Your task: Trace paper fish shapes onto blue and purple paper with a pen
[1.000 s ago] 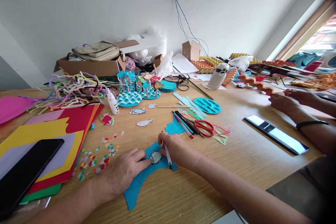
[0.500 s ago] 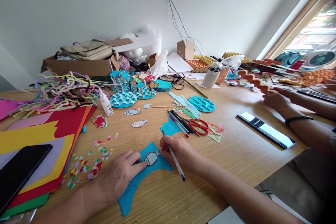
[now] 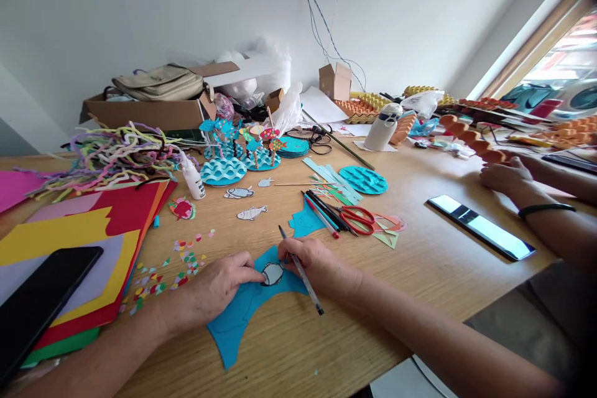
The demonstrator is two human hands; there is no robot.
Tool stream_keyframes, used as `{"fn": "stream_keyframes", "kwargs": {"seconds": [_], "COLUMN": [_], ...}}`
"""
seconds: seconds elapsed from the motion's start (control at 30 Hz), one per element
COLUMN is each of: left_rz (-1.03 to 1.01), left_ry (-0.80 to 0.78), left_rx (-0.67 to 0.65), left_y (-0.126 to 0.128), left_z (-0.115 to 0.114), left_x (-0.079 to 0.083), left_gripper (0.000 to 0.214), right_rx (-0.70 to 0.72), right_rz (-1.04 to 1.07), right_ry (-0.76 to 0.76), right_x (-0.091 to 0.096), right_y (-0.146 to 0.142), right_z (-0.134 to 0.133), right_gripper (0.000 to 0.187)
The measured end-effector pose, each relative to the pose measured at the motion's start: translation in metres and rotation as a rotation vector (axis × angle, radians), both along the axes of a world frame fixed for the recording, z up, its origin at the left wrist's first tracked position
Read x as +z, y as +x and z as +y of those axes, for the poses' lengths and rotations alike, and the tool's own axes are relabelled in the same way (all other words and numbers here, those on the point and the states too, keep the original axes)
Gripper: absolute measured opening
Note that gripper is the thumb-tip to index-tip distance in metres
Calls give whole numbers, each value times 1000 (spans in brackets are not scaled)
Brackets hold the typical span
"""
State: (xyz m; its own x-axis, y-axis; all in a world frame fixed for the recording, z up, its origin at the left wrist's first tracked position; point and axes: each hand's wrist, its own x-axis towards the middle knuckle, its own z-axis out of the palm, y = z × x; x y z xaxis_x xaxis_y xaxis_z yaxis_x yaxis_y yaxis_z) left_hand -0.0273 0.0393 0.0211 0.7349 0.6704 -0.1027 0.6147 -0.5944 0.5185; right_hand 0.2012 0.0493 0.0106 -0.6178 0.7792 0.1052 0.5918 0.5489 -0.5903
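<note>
My left hand (image 3: 219, 285) rests on a blue paper sheet (image 3: 233, 333) with a curved cut edge, fingers stretched out. A fingertip presses on a pale fish cutout (image 3: 273, 273) lying on the sheet. Faint drawn outlines show on the blue beside it. My right hand (image 3: 317, 264) is closed around a clear-barrelled pen (image 3: 305, 283). It touches the sheet at the fish's right end, where fingers cover the tail. Behind the hands lie two more drawn fish cutouts, one striped (image 3: 252, 212) and one with dark lines (image 3: 239, 193).
Scissors (image 3: 357, 219) and several pens (image 3: 326, 211) lie beyond my right hand. Paper confetti (image 3: 186, 264), coloured sheets (image 3: 114, 224) and a black phone (image 3: 51, 305) are at left. A glue bottle (image 3: 192, 177) stands behind. Another person's hands (image 3: 508, 175) work at far right, near a phone (image 3: 480, 227).
The view has shifted slightly. My right hand has moved a little to the left over the fish cutout and now covers its tail. The left hand still presses on the fish.
</note>
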Motion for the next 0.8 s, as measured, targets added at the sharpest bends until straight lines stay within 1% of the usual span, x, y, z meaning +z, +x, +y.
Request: {"fn": "stream_keyframes", "kwargs": {"seconds": [0.1, 0.2, 0.37, 0.6, 0.8], "left_rz": [-23, -45, -65, -112, -118], "left_ry": [-14, -2, 12, 35, 31], "left_rx": [-7, -20, -50, -70, -63], "left_y": [-1, -2, -5, -7, -7], "left_z": [2, 4, 8, 6, 4], "left_x": [1, -3, -9, -10, -11], "left_gripper": [40, 39, 38, 38, 38], "right_rx": [20, 23, 32, 72, 74], "right_rz": [-1, 5, 44, 89, 77], "right_ry": [-16, -23, -23, -61, -56], "right_x": [4, 5, 1, -9, -9], "right_y": [-2, -3, -4, 2, 2], "right_z": [2, 2, 3, 8, 11], "right_gripper": [18, 18, 20, 20, 19]}}
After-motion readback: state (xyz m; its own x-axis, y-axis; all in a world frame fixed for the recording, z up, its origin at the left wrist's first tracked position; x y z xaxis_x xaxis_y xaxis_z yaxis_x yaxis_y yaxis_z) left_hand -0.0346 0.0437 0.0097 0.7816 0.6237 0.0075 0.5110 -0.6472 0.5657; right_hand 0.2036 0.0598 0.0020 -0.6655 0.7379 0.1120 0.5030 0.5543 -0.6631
